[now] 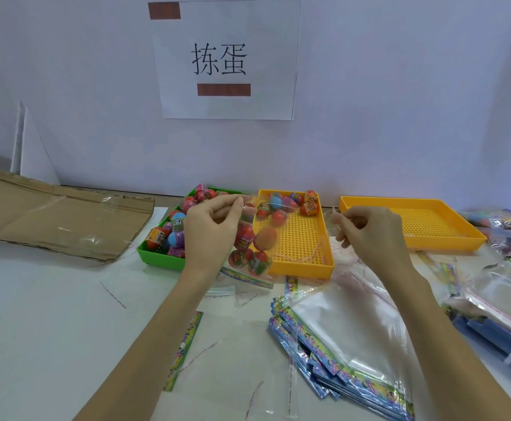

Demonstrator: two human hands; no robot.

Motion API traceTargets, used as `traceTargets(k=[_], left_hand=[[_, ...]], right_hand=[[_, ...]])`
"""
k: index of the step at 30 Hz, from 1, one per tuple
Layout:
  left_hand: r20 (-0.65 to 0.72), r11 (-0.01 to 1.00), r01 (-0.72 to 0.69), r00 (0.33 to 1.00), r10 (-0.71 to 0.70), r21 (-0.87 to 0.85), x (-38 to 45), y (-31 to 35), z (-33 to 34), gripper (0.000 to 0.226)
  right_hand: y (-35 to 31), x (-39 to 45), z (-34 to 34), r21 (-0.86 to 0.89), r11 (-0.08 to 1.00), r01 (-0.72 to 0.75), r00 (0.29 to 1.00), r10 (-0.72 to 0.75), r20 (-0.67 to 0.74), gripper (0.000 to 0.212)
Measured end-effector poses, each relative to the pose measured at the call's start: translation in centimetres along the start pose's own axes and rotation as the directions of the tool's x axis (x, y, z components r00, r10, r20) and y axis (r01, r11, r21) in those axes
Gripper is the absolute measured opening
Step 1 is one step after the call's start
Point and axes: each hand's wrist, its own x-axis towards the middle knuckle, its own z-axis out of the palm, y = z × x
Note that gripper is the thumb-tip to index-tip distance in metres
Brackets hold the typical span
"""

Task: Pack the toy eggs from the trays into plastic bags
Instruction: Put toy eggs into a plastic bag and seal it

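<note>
**Bag of eggs held up over the trays**

White surface point(50, 299) w/ a white wall behind, paper sign point(226, 59) taped on it. Left hand point(214, 226) has its grip pinched on the top edge of a clear plastic bag point(252, 241) w/ several toy eggs inside, hanging in front of the green tray point(160, 256) and middle yellow tray point(302, 265). More toy eggs point(290, 205) lie in both. Right hand point(372, 232) pinches a thin clear strip point(336, 212). Another yellow tray point(415, 235) at right. Stack of flat bags point(348, 338) near front; cardboard point(56, 217) at left.
</note>
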Motion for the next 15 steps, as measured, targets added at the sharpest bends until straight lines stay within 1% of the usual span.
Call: traceTargets(k=[2,4,5,7,10,12,13,15], left_hand=[[0.014,1.000,-0.004,1.000,0.004,-0.021,-0.1,0.0,0.1,0.015],[0.026,0.999,0.006,1.000,-0.005,-0.036,-0.2,0.1,0.2,0.015],[0.029,0.999,0.014,0.999,-0.013,-0.045,-0.3,0.1,0.3,0.015],[0.032,0.997,0.037,0.999,-0.035,-0.071,-0.4,0.1,0.4,0.015],[0.036,0.995,0.055,0.998,-0.052,-0.087,-0.5,0.0,0.6,0.015],[0.046,0.996,0.054,0.998,-0.050,-0.076,-0.4,-0.1,0.6,0.015],[0.049,0.996,0.054,0.998,-0.050,-0.076,-0.4,-0.1,0.6,0.016],[0.048,0.996,0.051,0.998,-0.048,-0.077,-0.4,-0.1,0.6,0.015]], right_hand=[[-0.1,0.1,-0.2,0.016,1.000,-0.013,0.999,0.012,0.037,0.025],[-0.6,0.1,-0.2,0.028,0.999,-0.036,0.994,0.033,0.104,0.028],[-0.8,0.0,-0.1,0.070,0.996,-0.058,0.991,0.048,0.125,0.032],[-1.3,-0.1,0.1,0.209,0.971,-0.118,0.985,0.089,0.146,0.033],[-2.1,-0.3,0.0,0.261,0.953,-0.152,0.978,0.107,0.180,0.028],[-2.5,-0.3,0.0,0.341,0.911,-0.234,0.959,0.158,0.234,0.023],[-2.5,-0.4,-0.1,0.310,0.914,-0.260,0.948,0.179,0.264,0.020],[-2.0,-0.5,0.0,0.095,0.961,-0.258,0.922,0.216,0.323,0.019]])
